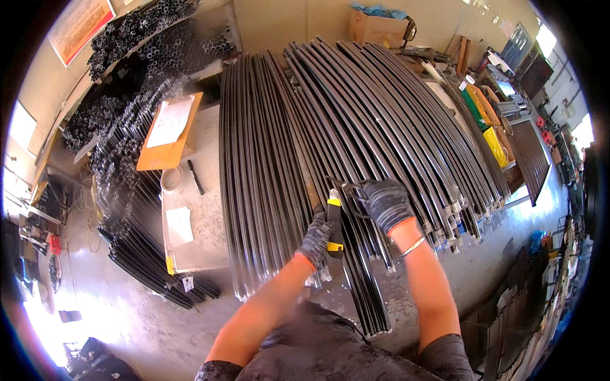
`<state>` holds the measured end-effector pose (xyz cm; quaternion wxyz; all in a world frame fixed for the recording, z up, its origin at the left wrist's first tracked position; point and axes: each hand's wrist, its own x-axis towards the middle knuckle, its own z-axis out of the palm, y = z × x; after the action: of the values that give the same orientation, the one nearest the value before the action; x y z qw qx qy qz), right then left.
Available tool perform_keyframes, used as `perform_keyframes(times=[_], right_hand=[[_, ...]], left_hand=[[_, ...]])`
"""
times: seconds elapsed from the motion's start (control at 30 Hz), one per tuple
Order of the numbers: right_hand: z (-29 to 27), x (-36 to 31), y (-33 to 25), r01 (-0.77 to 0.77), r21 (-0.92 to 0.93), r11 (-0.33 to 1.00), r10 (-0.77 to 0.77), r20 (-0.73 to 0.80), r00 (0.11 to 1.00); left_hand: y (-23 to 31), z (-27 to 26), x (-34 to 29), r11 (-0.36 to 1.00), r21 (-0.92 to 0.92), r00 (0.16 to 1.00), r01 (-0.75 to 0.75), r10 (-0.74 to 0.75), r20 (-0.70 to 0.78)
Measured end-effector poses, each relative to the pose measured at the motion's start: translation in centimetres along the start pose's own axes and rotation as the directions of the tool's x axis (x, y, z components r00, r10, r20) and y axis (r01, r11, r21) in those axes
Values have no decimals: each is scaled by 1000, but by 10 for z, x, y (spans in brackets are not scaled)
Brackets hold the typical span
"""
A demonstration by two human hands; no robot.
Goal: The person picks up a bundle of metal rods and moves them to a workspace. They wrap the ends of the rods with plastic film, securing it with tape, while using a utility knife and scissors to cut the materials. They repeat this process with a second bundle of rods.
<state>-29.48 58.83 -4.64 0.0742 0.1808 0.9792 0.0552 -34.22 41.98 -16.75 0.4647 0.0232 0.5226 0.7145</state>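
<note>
My left hand (317,236), in a grey knit glove, is closed at the near middle of a wide layer of dark metal tubes (356,120). It grips a black hand tool with yellow ends (335,225), held upright; its exact kind is unclear. To the right, my right hand (387,203), also gloved, is curled over the tubes. Thin dark strap-like loops (346,184) come out from its fingers toward the tool's top. A short bundle of tubes (365,292) juts toward me below the hands. Clear wrapping covers many near tube ends.
On the left, a bench (206,209) bears an orange clipboard (166,136), a tape roll (171,180), a black marker (195,177) and paper (180,226). More tubes (136,57) are stacked beyond it. A cardboard box (377,28) stands at the back; yellow and green bins (492,143) are at right.
</note>
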Motion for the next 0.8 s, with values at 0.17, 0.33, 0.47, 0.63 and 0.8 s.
perform_keyframes(times=[0.17, 0.33, 0.47, 0.63, 0.8], right_hand=[[-25, 31, 22, 89, -231, 969, -140, -215, 967], [-45, 70, -3, 257, -426, 868, -275, 20, 961], [-35, 94, -20, 329, -459, 825, -319, 104, 942], [19, 123, 21, 281, -336, 899, -343, -142, 928], [33, 123, 28, 217, -165, 962, -245, -176, 953]], left_hand=[[-15, 11, 26, 891, 421, 982, -171, 119, 147], [-26, 20, 48, 625, 772, 990, -119, 16, 139], [-22, 20, 42, 671, 733, 986, -108, -24, 167], [-17, 26, 37, 683, 722, 981, -114, -38, 191], [-18, 25, 35, 720, 680, 980, -136, -1, 198]])
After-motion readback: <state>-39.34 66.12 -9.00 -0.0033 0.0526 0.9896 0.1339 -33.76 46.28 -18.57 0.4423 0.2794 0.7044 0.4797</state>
